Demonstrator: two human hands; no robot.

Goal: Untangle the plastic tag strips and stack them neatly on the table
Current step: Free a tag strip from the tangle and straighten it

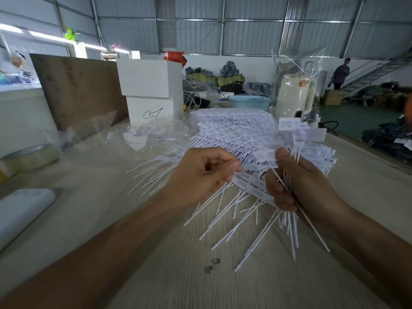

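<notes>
Big shed, pale counter [156,253]. Many tag strips [245,132] already lie stacked mid-frame, though loose ones spread lower down. Right hand [296,186] holds a bunch [292,152] tight; left hand [200,175] seems to pinch one strip. Lots left.

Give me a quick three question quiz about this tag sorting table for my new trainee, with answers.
1. True or false: the right hand grips a bunch of white plastic tag strips upright.
2. Which hand pinches a strip from the big spread heap of white tag strips?
3. What sits far left on the pale wood-grain table: A) roll of clear tape, B) scissors?

Key: 1 true; 2 left hand; 3 A.
</notes>
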